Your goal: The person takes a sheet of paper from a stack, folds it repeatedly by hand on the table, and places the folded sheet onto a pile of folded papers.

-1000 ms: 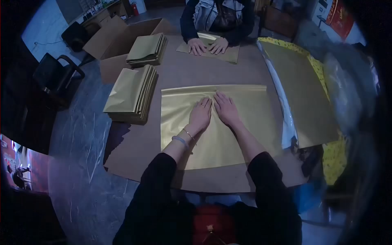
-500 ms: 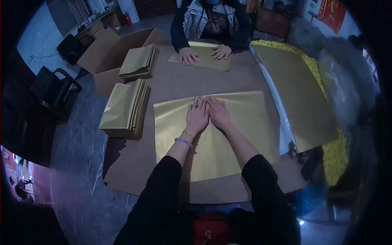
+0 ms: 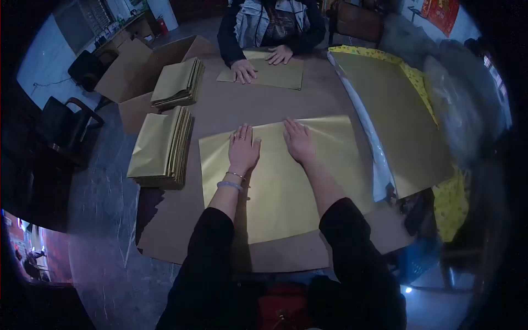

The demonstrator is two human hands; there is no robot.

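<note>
A large gold sheet [image 3: 280, 192] lies on the brown-covered table in front of me, its far edge folded over or creased. My left hand [image 3: 243, 148] rests flat on it, palm down, near the far edge left of centre. Flat on the same edge, further right, lies my right hand [image 3: 300, 142], fingers stretched out. A gap separates the two hands, and neither grasps anything. Across the table, a person [image 3: 272, 27] has both hands spread on a smaller gold sheet [image 3: 275, 74].
Stacks of folded gold sheets, one nearer [image 3: 151, 146] and one farther [image 3: 175, 82], stand at the left. An open cardboard box [image 3: 132, 77] is behind them. Large flat sheets [image 3: 393, 115] on yellow and white wrapping lie at the right.
My hands were together at the middle of the far edge and have slid apart, left hand leftward, right hand slightly rightward. The far edge looks flatter. The whole view has shifted a little.
</note>
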